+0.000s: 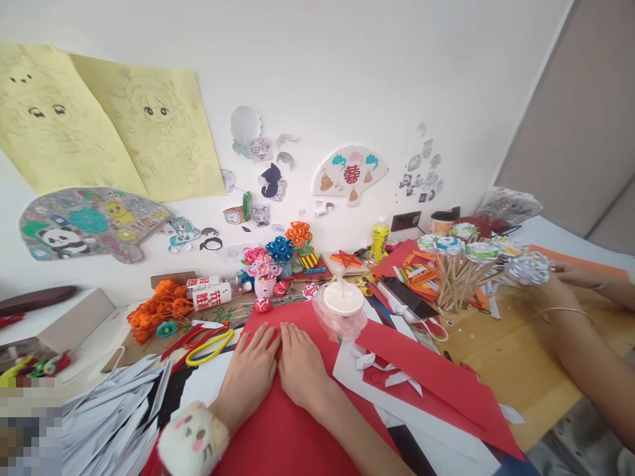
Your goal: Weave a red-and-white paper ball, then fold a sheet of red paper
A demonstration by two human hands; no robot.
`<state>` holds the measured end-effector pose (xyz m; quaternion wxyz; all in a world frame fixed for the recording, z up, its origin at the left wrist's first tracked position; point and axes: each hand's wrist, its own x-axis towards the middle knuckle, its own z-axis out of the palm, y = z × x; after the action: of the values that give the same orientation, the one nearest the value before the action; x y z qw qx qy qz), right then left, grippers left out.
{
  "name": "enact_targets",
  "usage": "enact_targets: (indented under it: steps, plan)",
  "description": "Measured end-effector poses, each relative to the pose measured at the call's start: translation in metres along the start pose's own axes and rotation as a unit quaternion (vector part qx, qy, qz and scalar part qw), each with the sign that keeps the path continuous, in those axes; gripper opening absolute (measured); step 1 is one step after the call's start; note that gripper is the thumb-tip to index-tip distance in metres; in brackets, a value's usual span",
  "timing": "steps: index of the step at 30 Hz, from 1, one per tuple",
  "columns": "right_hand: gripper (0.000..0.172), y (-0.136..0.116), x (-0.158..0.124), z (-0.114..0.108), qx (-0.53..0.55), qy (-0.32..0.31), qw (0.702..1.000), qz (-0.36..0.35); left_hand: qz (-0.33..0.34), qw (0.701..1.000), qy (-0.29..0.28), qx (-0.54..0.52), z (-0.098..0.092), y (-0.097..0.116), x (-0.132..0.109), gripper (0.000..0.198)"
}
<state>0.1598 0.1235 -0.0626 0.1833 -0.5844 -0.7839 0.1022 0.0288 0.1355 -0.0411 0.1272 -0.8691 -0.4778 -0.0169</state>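
A large sheet of red paper (282, 423) lies in front of me, running from the near edge back toward the pipe-cleaner flowers. My left hand (255, 360) rests flat on it, fingers stretched forward. Beside it, my right hand (301, 363) also presses flat on the red sheet, the two hands touching or nearly so at the index fingers. Neither hand holds anything that shows. A plush cat-face band (193, 436) sits on my left wrist. Just beyond my right hand stands a lidded drink cup (343, 301) with a straw, in a clear plastic bag.
Folded white paper strips (119, 410) lie at the left, near yellow-handled scissors (211, 348). More red paper (436, 377) and scraps lie to the right. Paper flowers on sticks (466, 274) stand by a co-worker's arm (580, 344). A yellow bottle (380, 239) stands against the wall.
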Motion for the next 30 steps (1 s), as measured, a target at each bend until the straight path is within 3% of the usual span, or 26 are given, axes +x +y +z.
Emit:
enact_targets:
  steps: [6,12,24,30]
  plan:
    - [0.059,-0.002,0.002,-0.002,-0.013,-0.012,1.0,0.001,0.015,1.0,-0.011,-0.004,0.0,-0.007,-0.011,0.046]
    - [0.057,-0.004,0.004,-0.001,-0.025,-0.019,1.0,0.002,0.031,0.999,0.04,0.009,0.007,-0.016,-0.032,0.044]
    - [0.057,-0.003,0.008,0.002,-0.019,-0.016,1.0,0.011,-0.006,0.998,0.057,0.026,0.005,-0.027,-0.113,0.044]
    - [0.058,0.001,0.006,0.004,-0.014,-0.021,1.0,0.005,0.007,0.993,0.084,0.076,-0.001,-0.025,-0.14,0.049]
